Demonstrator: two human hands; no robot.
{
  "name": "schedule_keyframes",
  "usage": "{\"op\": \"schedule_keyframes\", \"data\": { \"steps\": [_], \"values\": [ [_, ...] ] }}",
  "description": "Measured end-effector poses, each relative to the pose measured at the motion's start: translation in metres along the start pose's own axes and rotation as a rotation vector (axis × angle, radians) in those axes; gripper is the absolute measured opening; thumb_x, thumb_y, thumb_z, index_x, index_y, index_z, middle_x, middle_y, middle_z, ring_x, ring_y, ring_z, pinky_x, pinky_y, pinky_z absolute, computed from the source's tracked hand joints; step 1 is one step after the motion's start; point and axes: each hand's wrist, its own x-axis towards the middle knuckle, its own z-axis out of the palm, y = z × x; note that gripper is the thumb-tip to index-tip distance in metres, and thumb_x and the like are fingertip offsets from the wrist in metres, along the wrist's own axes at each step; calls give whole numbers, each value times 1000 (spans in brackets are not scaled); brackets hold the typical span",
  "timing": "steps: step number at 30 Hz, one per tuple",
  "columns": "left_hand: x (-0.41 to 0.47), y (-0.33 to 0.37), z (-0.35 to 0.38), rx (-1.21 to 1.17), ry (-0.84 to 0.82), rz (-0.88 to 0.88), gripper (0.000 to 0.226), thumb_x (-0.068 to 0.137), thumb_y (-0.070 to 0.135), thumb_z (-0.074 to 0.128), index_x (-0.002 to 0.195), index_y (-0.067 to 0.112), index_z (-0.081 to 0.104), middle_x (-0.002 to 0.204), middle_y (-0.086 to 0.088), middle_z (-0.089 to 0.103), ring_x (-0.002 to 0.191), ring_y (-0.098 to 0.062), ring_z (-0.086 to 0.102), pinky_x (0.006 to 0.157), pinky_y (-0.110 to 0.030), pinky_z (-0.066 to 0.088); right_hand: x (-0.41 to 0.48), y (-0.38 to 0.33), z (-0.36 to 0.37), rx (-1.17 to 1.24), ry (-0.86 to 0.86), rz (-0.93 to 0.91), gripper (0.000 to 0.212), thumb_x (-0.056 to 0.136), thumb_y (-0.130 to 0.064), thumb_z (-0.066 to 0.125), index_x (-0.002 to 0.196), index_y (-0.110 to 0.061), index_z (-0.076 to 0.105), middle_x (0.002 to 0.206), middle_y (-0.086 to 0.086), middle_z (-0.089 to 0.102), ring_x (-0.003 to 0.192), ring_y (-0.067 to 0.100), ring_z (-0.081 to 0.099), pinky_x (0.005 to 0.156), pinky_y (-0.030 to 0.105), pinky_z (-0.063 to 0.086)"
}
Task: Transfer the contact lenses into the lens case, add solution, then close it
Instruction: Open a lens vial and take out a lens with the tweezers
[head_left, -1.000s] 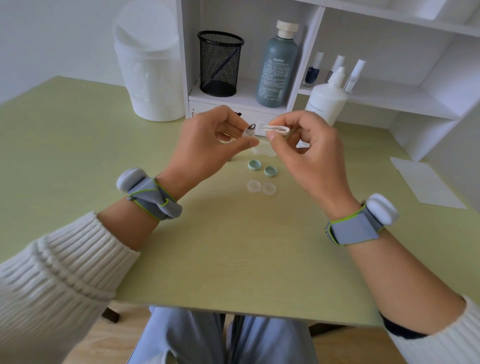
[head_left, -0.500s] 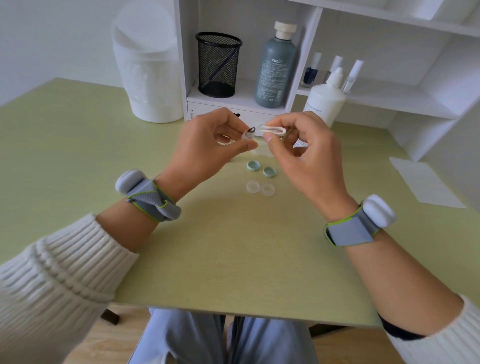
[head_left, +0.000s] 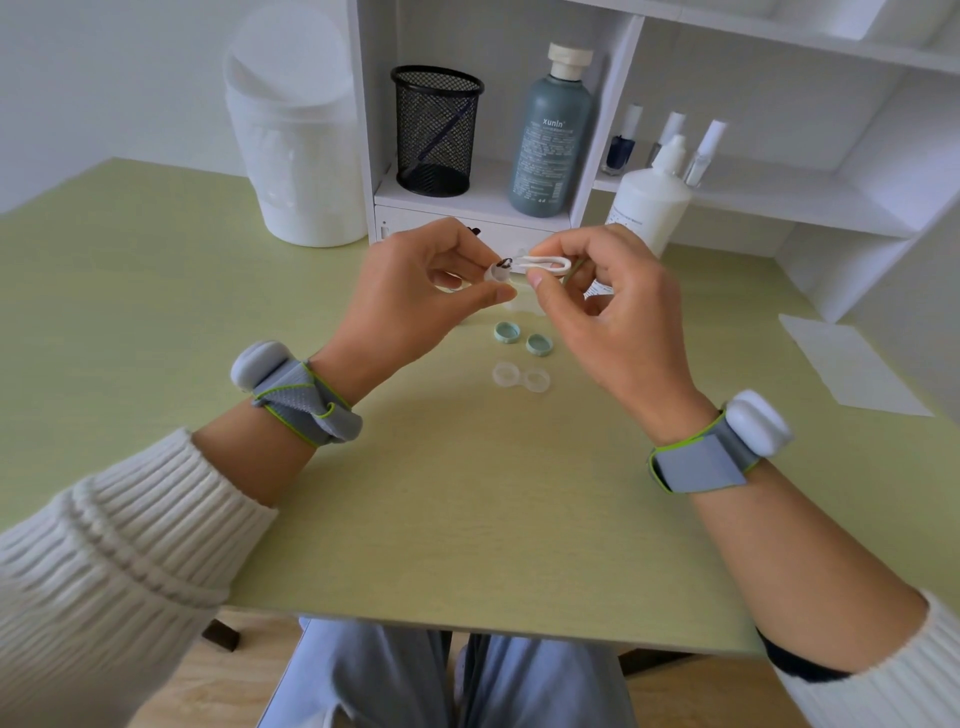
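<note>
Little has moved over the last second: both hands stay raised above the table, close together, in almost the same pose.

At the centre, the left hand (head_left: 415, 296) pinches a small white cup (head_left: 493, 273) between thumb and fingertips, its opening turned toward the other hand. The right hand (head_left: 613, 312) pinches white tweezers (head_left: 545, 264) between thumb and forefinger, with the other fingers curled. The tweezer arms are narrow at the tip, which sits at the cup's mouth. A dark speck (head_left: 505, 261) shows there. It may be the contact lens, but it is too small to tell.

Below the hands, on the green table (head_left: 467, 519), lies the clear lens case (head_left: 505, 374), its two wells open. Two mint caps (head_left: 507, 332) rest just beyond it. The white solution bottle (head_left: 649, 208) stands behind the right hand, against a white shelf unit (head_left: 727, 197).

This looks like the step of lifting a lens out of its cup. To do it well, squeeze the tweezers lightly so the soft lens is not creased. Keep the cup steady and low over the case, so a dropped lens falls near it. Then carry the lens straight down to an open well.

Farther off are a teal bottle (head_left: 550, 135) and a mesh pen holder (head_left: 436, 130) on the shelf, a white bin (head_left: 296, 156) to the left and a sheet of paper (head_left: 852, 369) at the right.
</note>
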Motion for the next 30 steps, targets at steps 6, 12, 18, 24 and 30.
{"op": "schedule_keyframes", "data": {
  "steps": [6, 12, 18, 24, 30],
  "values": [
    [0, 1, 0, 5, -8, 1, 28, 76, 22, 87, 95, 8, 72, 90, -1, 77, 83, -13, 73, 85, -37, 59, 0, 1, 0, -12, 2, -11, 10, 88, -15, 72, 98, -17, 72, 93, -6, 63, 66, 12, 58, 62, 16, 46],
    [0, 0, 0, 10, -9, 6, 27, 76, 23, 86, 95, 9, 72, 90, 2, 77, 83, -10, 73, 84, -35, 59, 0, 1, -1, -21, 5, -9, 10, 88, -15, 72, 97, -18, 72, 92, -8, 62, 67, 12, 58, 62, 15, 45],
    [0, -1, 1, 6, -20, 14, 25, 77, 23, 86, 94, 11, 73, 89, 4, 77, 83, -10, 73, 84, -33, 60, 0, 0, -1, -17, 6, -7, 10, 88, -14, 72, 97, -17, 72, 93, -6, 64, 66, 12, 58, 62, 15, 45],
    [0, -1, 1, 4, -20, 20, 23, 78, 22, 85, 95, 13, 73, 87, 7, 76, 81, -7, 72, 80, -21, 58, 0, 0, -2, -16, 13, -14, 9, 88, -13, 71, 96, -16, 72, 91, -9, 61, 65, 12, 58, 62, 16, 45],
    [0, -2, 1, 11, -30, 27, 23, 79, 23, 84, 97, 13, 74, 88, 9, 76, 82, -4, 72, 79, -17, 56, 1, 0, -2, -25, 19, -18, 9, 88, -14, 72, 96, -16, 72, 90, -9, 61, 66, 13, 58, 64, 16, 45]
  ]
}}
